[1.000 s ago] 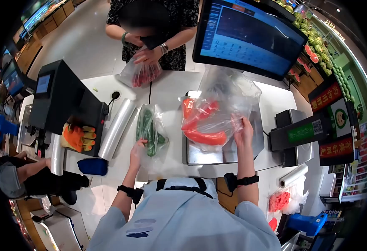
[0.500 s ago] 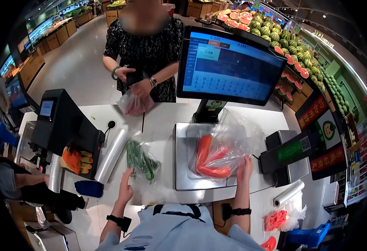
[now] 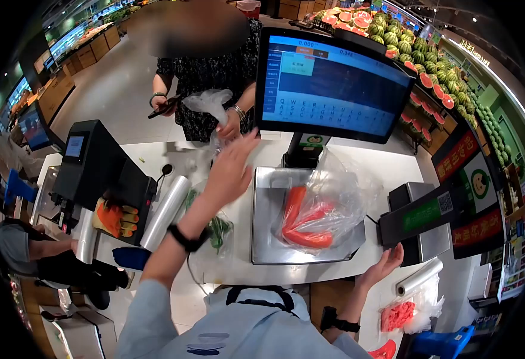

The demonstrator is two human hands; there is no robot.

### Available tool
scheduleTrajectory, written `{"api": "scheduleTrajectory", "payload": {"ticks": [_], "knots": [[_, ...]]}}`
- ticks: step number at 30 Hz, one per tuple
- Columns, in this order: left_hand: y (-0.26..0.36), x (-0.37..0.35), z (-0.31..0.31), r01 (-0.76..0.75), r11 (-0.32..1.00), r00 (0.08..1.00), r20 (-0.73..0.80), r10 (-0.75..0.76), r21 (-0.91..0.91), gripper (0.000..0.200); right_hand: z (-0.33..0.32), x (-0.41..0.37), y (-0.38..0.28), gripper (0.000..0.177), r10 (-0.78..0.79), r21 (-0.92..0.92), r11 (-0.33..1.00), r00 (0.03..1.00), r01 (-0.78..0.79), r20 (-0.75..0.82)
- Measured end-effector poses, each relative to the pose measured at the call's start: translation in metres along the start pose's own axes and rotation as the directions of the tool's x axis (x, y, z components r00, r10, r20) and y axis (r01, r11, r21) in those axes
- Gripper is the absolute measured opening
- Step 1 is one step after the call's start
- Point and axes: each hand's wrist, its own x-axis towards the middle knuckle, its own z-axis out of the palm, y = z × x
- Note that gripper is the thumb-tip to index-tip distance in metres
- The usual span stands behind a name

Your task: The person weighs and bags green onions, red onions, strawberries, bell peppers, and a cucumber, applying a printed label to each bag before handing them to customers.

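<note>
My left hand (image 3: 234, 170) reaches far across the counter, fingers stretched out and apart. Its fingertips are right by a customer's hand (image 3: 229, 125), which grips a clear plastic bag (image 3: 207, 103); the bag's lower part is partly hidden. Under my left forearm lies a bag of green cucumbers (image 3: 217, 232). On the steel scale (image 3: 268, 254) rests a clear bag of carrots (image 3: 307, 230). Beside the scale's right front corner, my right hand (image 3: 383, 267) is open, palm turned up, holding nothing.
A monitor (image 3: 334, 87) stands behind the scale. To the left are a black label printer (image 3: 98, 173), a plastic bag roll (image 3: 167, 212) and an orange glove (image 3: 116, 218). A payment stand (image 3: 418, 215) and another bag roll (image 3: 419, 276) are at right. A co-worker's arm (image 3: 53, 248) shows at far left.
My left hand has moved from beside the cucumbers forward to the customer's hand. My right hand has left the carrot bag and drawn back right. The customer's phone and bag have shifted apart.
</note>
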Motion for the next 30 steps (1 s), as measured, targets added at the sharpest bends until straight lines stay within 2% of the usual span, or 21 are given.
{"api": "scheduleTrajectory", "payload": {"ticks": [3,4,6,7,11,13,15,17,18,19,21,22,24,25,26,27,28,29,30], "knots": [[0.010,0.086,0.008,-0.165,0.934,0.979,-0.062,0.194,0.317,0.064,-0.011,-0.001,-0.001,0.037,-0.031,-0.022,0.999,1.000,0.031,0.006],[0.005,0.101,0.011,-0.175,0.932,0.978,-0.056,0.203,0.317,0.064,-0.015,-0.001,0.001,0.037,-0.031,-0.032,0.999,1.000,0.031,0.002],[-0.001,0.123,0.022,-0.099,0.849,0.979,-0.103,0.177,0.519,0.067,-0.027,-0.003,0.008,0.037,-0.022,-0.031,0.999,1.000,0.022,0.001],[-0.002,0.127,0.026,-0.107,0.849,0.977,-0.101,0.185,0.518,0.067,-0.032,-0.002,0.011,0.037,-0.015,-0.033,0.999,1.000,0.015,0.010],[-0.010,0.127,0.035,-0.117,0.766,0.989,0.006,0.147,0.632,0.073,-0.050,-0.002,0.021,0.037,0.044,-0.065,0.997,0.999,-0.046,-0.027],[0.005,0.127,0.034,-0.083,0.849,0.987,-0.072,0.141,0.522,0.072,-0.057,0.002,0.033,0.036,0.053,-0.053,0.997,0.998,-0.055,-0.035],[0.024,0.121,0.040,-0.154,0.938,0.961,-0.172,0.215,0.310,0.063,-0.058,0.004,0.034,0.032,0.076,-0.113,0.991,0.997,-0.075,-0.004],[0.044,0.100,0.059,0.021,1.000,0.996,0.082,-0.023,0.014,0.061,-0.056,0.006,0.041,0.028,0.126,-0.081,0.989,0.991,-0.122,0.050],[0.054,0.092,0.070,0.206,0.968,0.931,0.335,-0.147,-0.145,0.069,-0.056,0.007,0.052,0.029,0.120,-0.053,0.992,0.987,-0.115,0.105],[0.054,0.079,0.092,0.359,0.928,0.802,0.542,-0.250,-0.103,0.082,-0.049,0.008,0.055,0.028,0.167,-0.024,0.986,0.976,-0.166,0.140],[0.053,0.057,0.131,0.316,0.947,0.672,0.693,-0.260,0.049,0.087,-0.028,0.013,0.054,0.030,0.186,0.011,0.980,0.944,-0.197,0.273],[0.058,0.054,0.143,0.308,0.950,0.662,0.707,-0.248,0.045,0.087,-0.014,0.015,0.056,0.032,0.215,0.044,0.969,0.920,-0.242,0.327],[0.071,0.057,0.163,0.473,0.877,0.582,0.778,-0.238,-0.086,0.083,0.016,0.023,0.060,0.038,0.326,0.100,0.912,0.849,-0.398,0.415],[0.078,0.057,0.168,0.466,0.881,0.574,0.787,-0.228,-0.085,0.083,0.032,0.027,0.059,0.046,0.409,0.137,0.847,0.795,-0.513,0.448],[0.086,0.057,0.174,0.450,0.870,0.651,0.740,-0.166,-0.201,0.078,0.047,0.031,0.058,0.060,0.451,0.175,0.794,0.757,-0.582,0.474],[0.093,0.059,0.179,0.422,0.850,0.726,0.679,-0.109,-0.315,0.074,0.060,0.035,0.055,0.066,0.438,0.210,0.778,0.750,-0.593,0.495],[0.099,0.065,0.185,0.409,0.819,0.746,0.664,-0.046,-0.402,0.055,0.071,0.039,0.050,0.073,0.422,0.245,0.760,0.744,-0.602,0.518],[0.106,0.066,0.187,0.408,0.820,0.744,0.667,-0.044,-0.401,0.055,0.078,0.043,0.044,0.073,0.425,0.247,0.758,0.744,-0.604,0.515],[0.117,0.072,0.182,0.436,0.714,0.779,0.627,0.005,-0.547,0.044,0.083,0.048,0.035,0.074,0.371,0.227,0.784,0.728,-0.578,0.576]]}}
